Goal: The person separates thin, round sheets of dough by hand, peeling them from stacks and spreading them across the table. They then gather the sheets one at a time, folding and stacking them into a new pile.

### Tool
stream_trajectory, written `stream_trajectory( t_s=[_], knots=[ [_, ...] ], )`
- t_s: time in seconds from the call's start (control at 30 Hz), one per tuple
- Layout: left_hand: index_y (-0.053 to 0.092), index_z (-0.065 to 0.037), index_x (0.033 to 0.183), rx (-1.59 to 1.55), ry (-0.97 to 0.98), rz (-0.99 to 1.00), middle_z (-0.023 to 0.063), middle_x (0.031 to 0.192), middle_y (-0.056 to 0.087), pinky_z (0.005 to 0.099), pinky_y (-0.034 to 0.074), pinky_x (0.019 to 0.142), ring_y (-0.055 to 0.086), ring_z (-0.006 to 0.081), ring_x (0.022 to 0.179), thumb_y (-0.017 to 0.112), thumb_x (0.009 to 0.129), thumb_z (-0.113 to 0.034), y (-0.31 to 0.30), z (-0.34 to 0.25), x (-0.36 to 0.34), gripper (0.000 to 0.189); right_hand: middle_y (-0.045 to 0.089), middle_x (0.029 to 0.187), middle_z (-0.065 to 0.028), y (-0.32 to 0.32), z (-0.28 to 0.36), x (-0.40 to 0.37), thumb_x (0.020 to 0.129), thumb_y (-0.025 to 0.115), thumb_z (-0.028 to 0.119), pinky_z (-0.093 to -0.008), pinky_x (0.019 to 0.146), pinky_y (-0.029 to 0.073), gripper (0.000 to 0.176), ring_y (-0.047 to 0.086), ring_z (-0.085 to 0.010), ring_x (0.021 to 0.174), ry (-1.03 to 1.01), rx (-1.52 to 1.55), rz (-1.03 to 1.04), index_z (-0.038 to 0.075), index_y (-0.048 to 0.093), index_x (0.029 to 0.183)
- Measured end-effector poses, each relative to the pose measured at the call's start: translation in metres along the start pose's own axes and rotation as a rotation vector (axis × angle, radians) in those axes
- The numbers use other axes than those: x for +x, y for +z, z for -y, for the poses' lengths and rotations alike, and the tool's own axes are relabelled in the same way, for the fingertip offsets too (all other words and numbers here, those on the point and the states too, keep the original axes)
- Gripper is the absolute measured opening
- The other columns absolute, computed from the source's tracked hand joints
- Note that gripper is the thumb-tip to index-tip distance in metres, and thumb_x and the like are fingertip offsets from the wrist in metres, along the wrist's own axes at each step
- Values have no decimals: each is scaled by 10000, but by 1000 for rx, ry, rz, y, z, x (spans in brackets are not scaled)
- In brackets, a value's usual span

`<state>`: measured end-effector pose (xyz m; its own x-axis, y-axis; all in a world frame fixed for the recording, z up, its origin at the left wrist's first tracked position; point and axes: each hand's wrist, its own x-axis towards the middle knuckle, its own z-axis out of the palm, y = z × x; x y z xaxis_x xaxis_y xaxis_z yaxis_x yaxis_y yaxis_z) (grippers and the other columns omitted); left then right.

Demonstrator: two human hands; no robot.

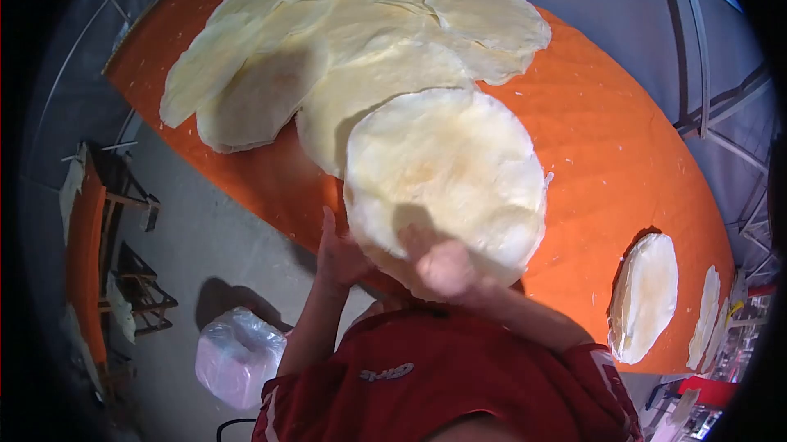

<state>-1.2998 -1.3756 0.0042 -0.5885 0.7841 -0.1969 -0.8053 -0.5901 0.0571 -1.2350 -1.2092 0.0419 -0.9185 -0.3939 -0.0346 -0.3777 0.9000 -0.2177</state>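
A thick round stack of pale flatbreads (447, 163) lies on the orange cloth in front of me, close to my body. My left hand (340, 258) is at the stack's lower left edge, its thumb stretched up and apart. Its fingertips are partly hidden by the rim. Over the near part of the stack is my right hand (443, 266), smeared by motion, with its shadow falling on the top sheet. Behind the stack, many thin flatbreads (361, 24) are spread out overlapping one another, and the stack covers the edge of the nearest ones.
The orange cloth (590, 163) covers a long table. Another flatbread pile (648, 299) rests at its right end, beside smaller-looking pieces (703, 319). A clear plastic-wrapped bundle (239, 358) stands on the floor at left. Farther left is another orange-covered table (84, 253).
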Motion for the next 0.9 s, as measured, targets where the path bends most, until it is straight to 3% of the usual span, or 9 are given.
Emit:
stream_trajectory(
  t_s=[0.03, 0.17, 0.27, 0.3, 0.47, 0.53, 0.6, 0.77, 0.9],
  knots=[
    [206, -52, 1288, 6, 65, -2, 146, 1322, 227, 438, 171, 987, 218, 307, 1211, 290, 741, -661, 10, 2, 3, 822, 538, 962, -199, 17, 14, -4, 650, 512, 84, -358, 639, 461, 449, 565, -286, 759, -26, -101, -240, -31, 444, 1078],
    [151, -79, 1306, 46, 112, -32, 143, 1340, 178, 446, 160, 990, 202, 315, 1215, 295, 715, -689, 12, 2, 9, 862, 524, 973, -236, 13, 25, 0, 626, 506, 59, -372, 630, 471, 452, 572, -282, 764, -16, 66, -435, -58, 458, 1060],
    [181, -106, 1294, 110, 1, 41, 154, 1345, 116, 553, 167, 947, 143, 352, 1222, 362, 650, -729, 16, -2, 10, 914, 524, 616, -205, -30, -4, 3, 678, 494, 14, -410, 543, 421, 242, 548, -337, 577, 192, 432, -60, -32, 495, 915],
    [207, -121, 1283, 123, 45, -4, 156, 1323, 180, 590, 174, 923, 174, 369, 1202, 371, 671, -705, 22, 0, 17, 862, 465, 510, -195, -43, -14, 5, 685, 510, 4, -389, 504, 402, 116, 513, -329, 531, 147, 490, -270, -27, 509, 797],
    [328, -88, 1214, 406, 27, -65, 121, 1192, 391, 519, 259, 918, 318, 297, 1135, 421, 804, -484, 5, 7, 44, 577, 581, 613, -69, -176, -70, -55, 715, 613, 99, -244, 461, 406, 127, 498, -72, 535, 402, 966, -566, -14, 568, 752],
    [347, -70, 1196, 546, 172, -142, 109, 1180, 403, 473, 288, 911, 346, 265, 1116, 434, 819, -415, 12, 18, 51, 518, 604, 730, -90, -203, -79, -85, 702, 595, 71, -249, 534, 483, 187, 588, -147, 626, 579, 1346, -821, -34, 580, 856],
    [394, -27, 1152, 607, 325, -192, 92, 1129, 446, 343, 377, 851, 440, 194, 1026, 490, 822, -247, 28, 26, 49, 408, 592, 801, -122, -181, -114, -117, 704, 585, 63, -265, 570, 497, 247, 594, -174, 665, 584, 1554, -918, -68, 551, 911],
    [494, 0, 1011, 827, 426, -264, 86, 965, 542, 283, 433, 741, 527, 166, 842, 572, 764, -101, 5, 37, 82, 278, 564, 941, -149, -24, -186, -165, 728, 585, 92, -308, 676, 492, 359, 577, -209, 788, 983, 1831, -986, -87, 482, 1022],
    [528, 28, 895, 1338, 660, -416, 83, 866, 572, 232, 429, 663, 527, 123, 738, 613, 721, -33, -32, 47, 118, 204, 554, 971, -135, 6, -177, -190, 727, 592, 86, -317, 704, 486, 423, 564, -207, 839, 921, 2173, -1040, -81, 437, 1082]
  ],
)
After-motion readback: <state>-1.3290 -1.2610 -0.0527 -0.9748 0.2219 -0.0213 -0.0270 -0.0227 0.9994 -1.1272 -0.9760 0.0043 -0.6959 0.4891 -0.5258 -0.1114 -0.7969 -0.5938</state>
